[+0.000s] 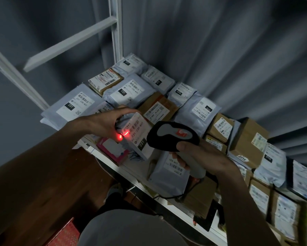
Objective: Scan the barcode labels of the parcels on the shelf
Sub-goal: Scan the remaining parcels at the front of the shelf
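My left hand (107, 124) grips a small grey parcel (137, 134) by its upper left end and holds it tilted above the shelf, its white barcode label facing up. My right hand (202, 159) is closed around the handle of a black and grey barcode scanner (174, 134), whose head points left at that parcel. A red scan light (121, 135) glows on the parcel's left edge beside my left fingers. Several more labelled parcels lie on the white shelf (117, 168), grey mailers and brown boxes side by side.
A pink and white box (113, 150) lies at the shelf's front edge under the held parcel. A grey mailer (170, 173) sits below the scanner. The scanner's black cable (168, 197) hangs over the edge. A white upright post (116, 29) and grey corrugated wall stand behind.
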